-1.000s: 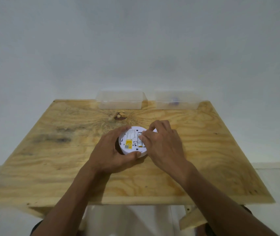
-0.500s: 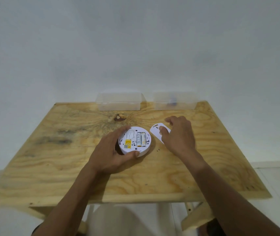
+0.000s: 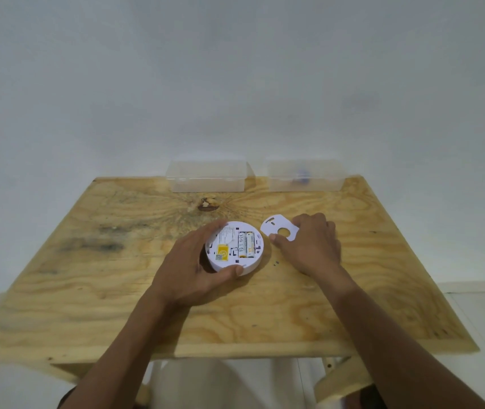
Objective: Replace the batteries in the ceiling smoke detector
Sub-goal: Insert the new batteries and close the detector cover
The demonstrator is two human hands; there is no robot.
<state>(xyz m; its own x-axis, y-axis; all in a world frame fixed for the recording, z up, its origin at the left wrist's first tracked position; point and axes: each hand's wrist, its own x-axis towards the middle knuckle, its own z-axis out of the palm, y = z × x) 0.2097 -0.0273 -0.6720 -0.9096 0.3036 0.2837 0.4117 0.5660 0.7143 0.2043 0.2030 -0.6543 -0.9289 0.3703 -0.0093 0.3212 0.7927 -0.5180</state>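
Note:
A round white smoke detector (image 3: 225,261) lies back-up on the plywood table (image 3: 88,290). Its battery bay is uncovered and shows two batteries (image 3: 246,245) side by side, next to a yellow label. My left hand (image 3: 185,270) cups the detector from the left, with the thumb on its near rim. A flat white cover plate (image 3: 276,226) with a round hole lies on the table just right of the detector. My right hand (image 3: 312,243) rests beside the plate, thumb and fingertips still on its right and lower edges.
Two clear plastic boxes stand at the table's far edge against the wall: the left box (image 3: 207,177) looks bare inside, the right box (image 3: 306,176) holds something small and blue. A dark knot (image 3: 207,204) marks the wood behind the detector.
My right hand lifted the cover plate off the detector's back and carried it right, laying it on the table. The batteries are now exposed. My left hand has stayed on the detector.

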